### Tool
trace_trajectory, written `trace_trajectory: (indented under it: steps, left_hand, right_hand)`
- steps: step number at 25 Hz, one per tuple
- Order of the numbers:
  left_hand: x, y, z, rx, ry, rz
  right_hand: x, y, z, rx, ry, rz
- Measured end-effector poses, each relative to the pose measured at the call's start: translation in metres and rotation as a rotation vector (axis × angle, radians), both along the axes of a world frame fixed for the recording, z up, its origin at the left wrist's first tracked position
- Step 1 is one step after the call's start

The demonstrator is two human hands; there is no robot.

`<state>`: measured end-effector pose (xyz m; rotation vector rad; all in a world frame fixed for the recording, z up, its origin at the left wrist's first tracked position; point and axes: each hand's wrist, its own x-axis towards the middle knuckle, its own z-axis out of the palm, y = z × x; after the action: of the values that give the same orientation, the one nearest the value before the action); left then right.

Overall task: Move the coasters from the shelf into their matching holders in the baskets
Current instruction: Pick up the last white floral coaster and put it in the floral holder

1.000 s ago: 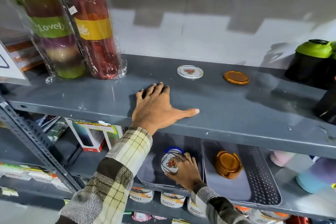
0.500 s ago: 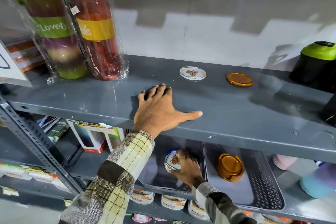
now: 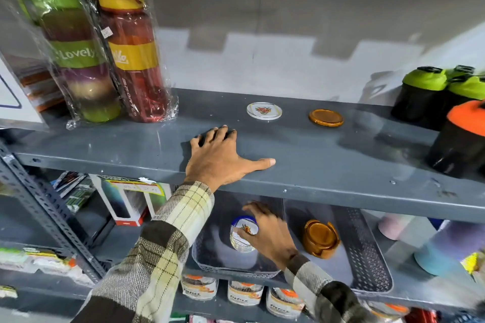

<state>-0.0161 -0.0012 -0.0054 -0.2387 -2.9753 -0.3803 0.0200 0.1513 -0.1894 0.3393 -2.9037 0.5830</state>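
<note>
A white floral coaster (image 3: 264, 110) and a brown round coaster (image 3: 326, 118) lie flat on the grey shelf (image 3: 328, 155). My left hand (image 3: 223, 158) rests palm down on that shelf, fingers spread, holding nothing. One shelf below, my right hand (image 3: 270, 233) reaches into the left grey basket (image 3: 210, 257) and grips a white floral coaster (image 3: 242, 228) at its holder, a stack of matching coasters. The right grey basket (image 3: 367, 252) holds a brown holder (image 3: 320, 238) with brown coasters in it.
Wrapped bottles (image 3: 126, 50) stand at the shelf's left. Green-lidded shakers (image 3: 425, 92) and an orange-lidded one (image 3: 459, 139) stand at its right. Boxes (image 3: 126, 199) sit left of the baskets, pastel cups (image 3: 393, 225) to the right, jars (image 3: 244, 294) below.
My right hand has carried the floral coaster deeper into the left basket and down onto its holder. My left hand has stayed on the shelf.
</note>
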Motion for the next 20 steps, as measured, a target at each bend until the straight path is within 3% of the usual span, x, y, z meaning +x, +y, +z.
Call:
trace_trajectory:
  steps: [6, 12, 15, 20]
  left_hand:
    - [-0.001, 0.001, -0.001, -0.041, -0.039, -0.012]
    - [0.003, 0.0, 0.005, -0.037, -0.101, -0.043]
    - [0.002, -0.001, 0.004, -0.047, -0.083, -0.038]
    - [-0.006, -0.003, -0.003, -0.054, -0.01, -0.023]
  right_hand:
    - [0.079, 0.014, 0.107, -0.225, 0.585, 0.094]
    - [0.083, 0.029, 0.188, -0.388, 0.9, 0.127]
    - [0.045, 0.033, 0.219, -0.451, 0.942, 0.071]
    - [-0.031, 0.023, 0.242, -0.511, 0.722, 0.003]
